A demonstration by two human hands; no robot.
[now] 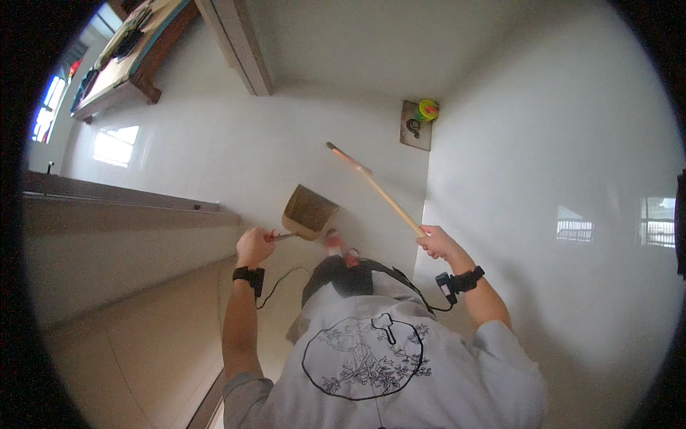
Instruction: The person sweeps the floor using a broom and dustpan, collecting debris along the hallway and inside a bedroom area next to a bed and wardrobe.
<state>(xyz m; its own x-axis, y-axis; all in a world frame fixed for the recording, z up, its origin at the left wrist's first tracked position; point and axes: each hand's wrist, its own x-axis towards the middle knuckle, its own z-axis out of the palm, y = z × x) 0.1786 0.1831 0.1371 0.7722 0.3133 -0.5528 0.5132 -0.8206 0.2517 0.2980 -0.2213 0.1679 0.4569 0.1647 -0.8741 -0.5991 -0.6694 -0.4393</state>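
A tan dustpan (pixel 309 211) rests low on the white floor (pixel 214 157), its short handle gripped in the left hand (pixel 255 246). The right hand (pixel 437 242) wraps a long wooden broomstick (pixel 375 187); both look light, rigid and best held by their handles.

Below me spreads a pale glossy tiled floor (pixel 214 157), with window light shining off it. At the far corner a small brown board (pixel 416 126) lies on it, a dark coil on top and a yellow-green round container (pixel 428 109) at its edge. Upper left stands a wooden table (pixel 132 61) with dark things on it. A beige counter (pixel 107 222) runs along my left.
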